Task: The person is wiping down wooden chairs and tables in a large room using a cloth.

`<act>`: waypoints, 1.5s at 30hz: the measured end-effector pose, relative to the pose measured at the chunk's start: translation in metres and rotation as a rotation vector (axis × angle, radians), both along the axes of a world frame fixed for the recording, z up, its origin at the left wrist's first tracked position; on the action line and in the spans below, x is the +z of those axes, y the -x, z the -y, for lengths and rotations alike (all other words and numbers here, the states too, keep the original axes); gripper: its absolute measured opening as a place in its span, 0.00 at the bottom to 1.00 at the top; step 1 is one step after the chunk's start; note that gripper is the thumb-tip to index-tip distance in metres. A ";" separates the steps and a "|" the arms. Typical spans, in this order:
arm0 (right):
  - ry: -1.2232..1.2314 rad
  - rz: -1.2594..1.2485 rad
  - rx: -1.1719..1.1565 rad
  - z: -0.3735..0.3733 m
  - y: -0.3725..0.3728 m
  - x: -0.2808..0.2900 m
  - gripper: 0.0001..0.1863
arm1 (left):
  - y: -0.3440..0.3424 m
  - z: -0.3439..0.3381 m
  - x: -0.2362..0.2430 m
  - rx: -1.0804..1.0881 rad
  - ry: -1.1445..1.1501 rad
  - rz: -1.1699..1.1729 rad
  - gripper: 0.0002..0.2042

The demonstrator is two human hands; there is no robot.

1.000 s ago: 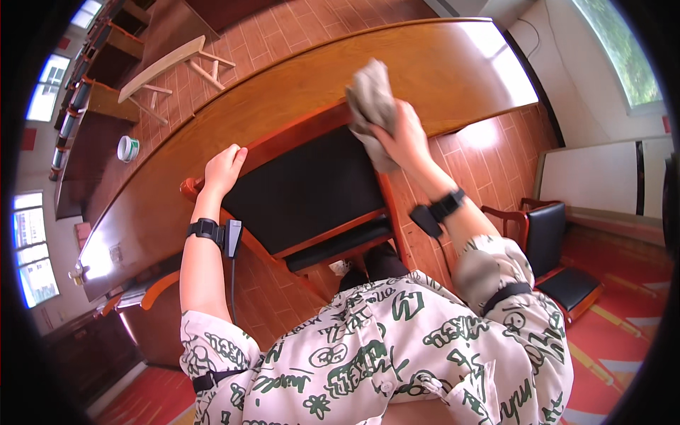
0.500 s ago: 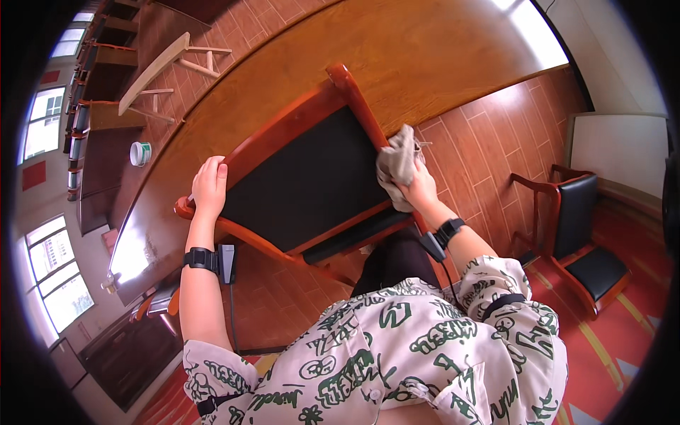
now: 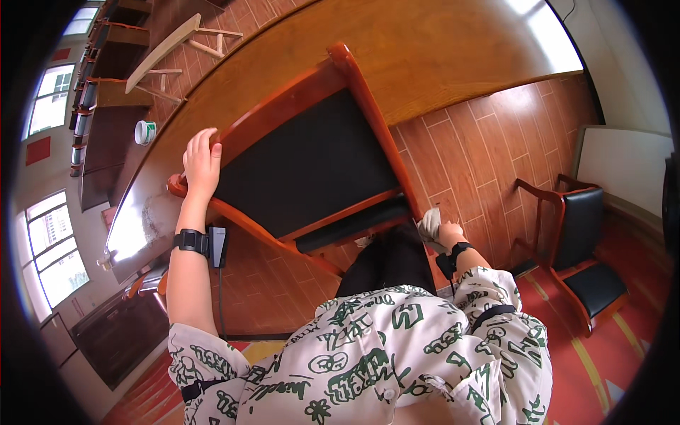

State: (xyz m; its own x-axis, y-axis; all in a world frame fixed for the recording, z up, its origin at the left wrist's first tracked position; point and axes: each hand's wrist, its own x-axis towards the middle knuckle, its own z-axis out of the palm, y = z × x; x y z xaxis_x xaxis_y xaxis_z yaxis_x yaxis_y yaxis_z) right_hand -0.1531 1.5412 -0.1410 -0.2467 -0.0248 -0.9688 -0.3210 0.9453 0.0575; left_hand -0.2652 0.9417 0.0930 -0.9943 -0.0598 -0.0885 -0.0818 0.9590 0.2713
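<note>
A wooden chair (image 3: 368, 134) with a reddish-brown frame and black back panel (image 3: 304, 166) stands tilted in front of me, against the long table. My left hand (image 3: 202, 164) grips the left corner of its frame, fingers curled over the wood. Low on the chair's right side, my right hand (image 3: 450, 232) holds a crumpled light grey-beige cloth (image 3: 429, 225) against the frame post. That hand's fingers are partly hidden by the cloth and the wrist.
The brown wooden table (image 3: 453, 49) curves across the far side, with a white-and-green tub (image 3: 144, 132) at its left. Another black-padded chair (image 3: 582, 227) stands at the right near a white board (image 3: 627, 166). A wooden bench (image 3: 166, 53) is at the far left.
My right hand has slid down the chair's right post toward me, carrying the cloth from the upper part to the lower end. The left hand keeps its hold.
</note>
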 end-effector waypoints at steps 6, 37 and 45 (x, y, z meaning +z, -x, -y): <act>0.231 -0.040 0.134 -0.018 0.064 0.097 0.33 | -0.065 -0.081 0.008 -0.116 0.103 -0.348 0.26; 0.875 -0.689 0.567 0.388 0.274 0.253 0.25 | -0.093 0.023 -0.020 0.837 -0.300 -0.696 0.41; 0.836 -0.798 0.581 0.378 0.275 0.247 0.24 | -0.152 -0.034 -0.115 0.915 -0.454 -0.828 0.35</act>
State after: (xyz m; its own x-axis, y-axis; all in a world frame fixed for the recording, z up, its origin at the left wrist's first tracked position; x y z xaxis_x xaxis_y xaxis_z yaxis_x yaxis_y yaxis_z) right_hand -0.4286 1.1635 0.1063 -0.4950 -0.8459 -0.1986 -0.8454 0.5216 -0.1152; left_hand -0.1128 0.9757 -0.0224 -0.3793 -0.8632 0.3333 -0.3037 0.4564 0.8363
